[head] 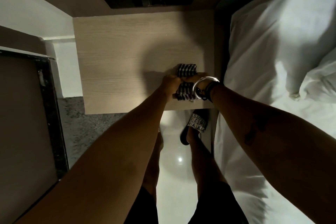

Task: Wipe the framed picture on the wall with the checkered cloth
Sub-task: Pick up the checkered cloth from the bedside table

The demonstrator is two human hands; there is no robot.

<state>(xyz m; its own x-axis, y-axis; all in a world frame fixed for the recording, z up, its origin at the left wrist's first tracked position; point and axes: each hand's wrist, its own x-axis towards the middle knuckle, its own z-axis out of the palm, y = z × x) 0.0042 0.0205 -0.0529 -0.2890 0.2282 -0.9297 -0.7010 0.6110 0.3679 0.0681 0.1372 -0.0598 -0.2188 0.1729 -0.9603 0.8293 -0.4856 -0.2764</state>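
Here my left hand (170, 82) and right hand (198, 78) both clench the black-and-white checkered cloth (185, 82) on the pale wooden desk (118, 56); the picture isn't visible.

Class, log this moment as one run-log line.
stage: pickup | left hand and right hand: both gripping checkered cloth | on: bedside table | wiping: not started

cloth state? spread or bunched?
Bunched. The checkered cloth is gathered between left hand and right hand over the bedside table.
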